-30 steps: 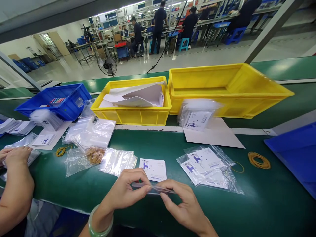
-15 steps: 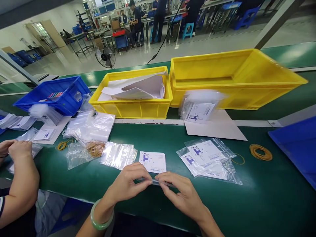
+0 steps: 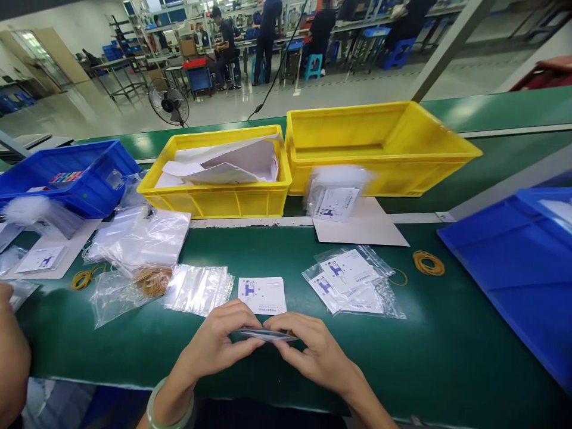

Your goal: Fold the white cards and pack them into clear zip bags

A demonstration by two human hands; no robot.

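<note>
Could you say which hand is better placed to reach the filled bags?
Probably the right hand: both it and the left hand pinch the clear bag, but the filled bags lie to its side.

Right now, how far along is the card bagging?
Done: a few bagged cards lie on the belt to the right. In hand: the left hand and right hand pinch a clear bag between them; its contents can't be made out. Left: a loose card stack and a pile of empty bags just ahead.
</note>
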